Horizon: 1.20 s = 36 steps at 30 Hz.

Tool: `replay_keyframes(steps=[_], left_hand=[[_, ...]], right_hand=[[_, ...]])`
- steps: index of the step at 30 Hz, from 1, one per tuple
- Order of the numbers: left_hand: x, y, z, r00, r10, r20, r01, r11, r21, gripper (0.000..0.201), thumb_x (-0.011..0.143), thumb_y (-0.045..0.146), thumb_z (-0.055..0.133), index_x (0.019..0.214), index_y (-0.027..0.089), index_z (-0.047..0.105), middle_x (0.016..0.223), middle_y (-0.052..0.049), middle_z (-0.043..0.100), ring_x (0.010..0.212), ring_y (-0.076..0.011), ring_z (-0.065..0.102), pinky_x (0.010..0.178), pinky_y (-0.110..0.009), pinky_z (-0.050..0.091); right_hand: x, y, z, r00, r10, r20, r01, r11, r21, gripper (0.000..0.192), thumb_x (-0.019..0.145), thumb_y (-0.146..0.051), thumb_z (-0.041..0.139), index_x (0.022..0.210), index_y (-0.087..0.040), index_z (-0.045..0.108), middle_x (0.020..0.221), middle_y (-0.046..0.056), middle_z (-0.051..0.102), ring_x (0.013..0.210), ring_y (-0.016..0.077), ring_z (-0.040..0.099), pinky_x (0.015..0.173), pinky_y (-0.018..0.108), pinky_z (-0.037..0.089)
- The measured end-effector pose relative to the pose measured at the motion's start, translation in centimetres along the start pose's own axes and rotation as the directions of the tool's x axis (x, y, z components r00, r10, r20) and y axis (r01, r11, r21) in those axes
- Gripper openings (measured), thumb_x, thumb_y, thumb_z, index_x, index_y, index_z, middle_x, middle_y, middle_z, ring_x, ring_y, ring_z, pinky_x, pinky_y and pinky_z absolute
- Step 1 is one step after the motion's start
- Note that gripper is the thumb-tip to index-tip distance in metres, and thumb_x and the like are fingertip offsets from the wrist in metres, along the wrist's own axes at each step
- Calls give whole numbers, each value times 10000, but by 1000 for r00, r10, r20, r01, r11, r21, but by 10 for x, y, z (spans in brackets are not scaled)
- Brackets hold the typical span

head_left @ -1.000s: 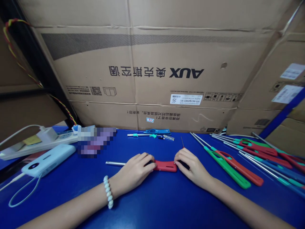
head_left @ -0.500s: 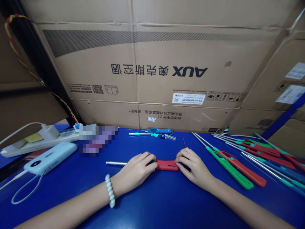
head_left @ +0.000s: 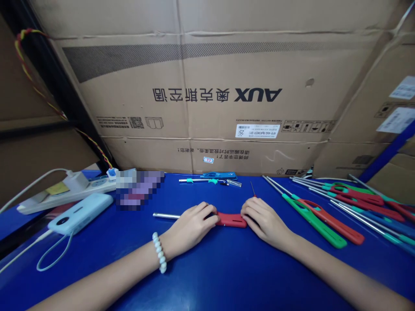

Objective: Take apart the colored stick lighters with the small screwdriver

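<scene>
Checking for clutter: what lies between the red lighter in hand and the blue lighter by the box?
Bare blue table only, between red lighter and blue lighter, in the head view.

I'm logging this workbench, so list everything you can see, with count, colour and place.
red lighter: one, red handle, metal tube pointing left, table centre, between both hands
blue lighter: one, blue, back centre
lighter pile: several, red, green, blue, right side
power bank: one, pale blue, left
power strip: one, white, far left
cardboard boxes: several, brown, behind
table: one, blue
bracelet: one, white beads, left wrist
left hand: on the lighter
right hand: at the handle's right end, holding a thin red-tipped tool
</scene>
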State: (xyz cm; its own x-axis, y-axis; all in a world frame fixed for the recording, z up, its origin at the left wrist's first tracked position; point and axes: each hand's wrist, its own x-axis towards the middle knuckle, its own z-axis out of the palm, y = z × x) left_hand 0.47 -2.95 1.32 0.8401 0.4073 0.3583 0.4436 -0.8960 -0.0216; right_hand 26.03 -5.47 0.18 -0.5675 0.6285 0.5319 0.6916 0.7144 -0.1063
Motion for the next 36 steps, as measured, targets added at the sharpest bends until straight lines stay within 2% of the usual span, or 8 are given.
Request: replay_keyframes(steps=[8, 19, 28, 31, 36], left_hand=[[0, 0, -1, 1000, -9, 3, 9, 1000, -16, 190, 987, 205, 381, 1038, 173, 561, 1048, -68, 565, 928, -189, 512, 770, -303, 492], [0, -1, 0, 1000, 4, -4, -4, 1000, -20, 207, 994, 196, 358, 1042, 163, 558, 1062, -76, 562, 937, -186, 508, 782, -315, 493], [-1, -1, 1, 1000, 0, 1, 0, 1000, -18, 188, 987, 189, 378, 1042, 167, 556, 1069, -72, 559, 938, -189, 507, 794, -318, 487], [-1, -1, 1, 1000, 1, 0, -1, 1000, -17, 190, 989, 190, 373, 1037, 169, 555, 1068, -71, 559, 933, -188, 507, 796, -317, 484], [-1, -2, 2, 1000, 4, -8, -5, 1000, -11, 185, 987, 185, 376, 1037, 170, 553, 1065, -69, 557, 927, -187, 505, 794, -315, 482]], right_hand=[[1, -1, -1, 1000, -16, 12, 16, 998, -54, 205, 948, -164, 370, 852, -152, 551, 855, 85, 593, 804, 195, 504, 719, 331, 396], [2, 1, 3, 991, -131, -17, 125, 970, -208, 229, 949, -166, 401, 822, -151, 592, 803, 77, 600, 812, 205, 493, 709, 329, 382], [2, -1, -3, 967, -241, 84, 255, 906, -338, 291, 930, -86, 359, 803, -145, 614, 826, 91, 599, 838, 223, 484, 778, 367, 392], [4, -1, -4, 966, -231, 119, 259, 888, -379, 291, 923, -81, 361, 791, -145, 612, 821, 87, 589, 830, 226, 479, 793, 378, 387], [7, -3, -2, 978, -154, 143, 200, 891, -407, 209, 910, -133, 422, 781, -147, 587, 799, 81, 554, 768, 220, 451, 711, 348, 372]])
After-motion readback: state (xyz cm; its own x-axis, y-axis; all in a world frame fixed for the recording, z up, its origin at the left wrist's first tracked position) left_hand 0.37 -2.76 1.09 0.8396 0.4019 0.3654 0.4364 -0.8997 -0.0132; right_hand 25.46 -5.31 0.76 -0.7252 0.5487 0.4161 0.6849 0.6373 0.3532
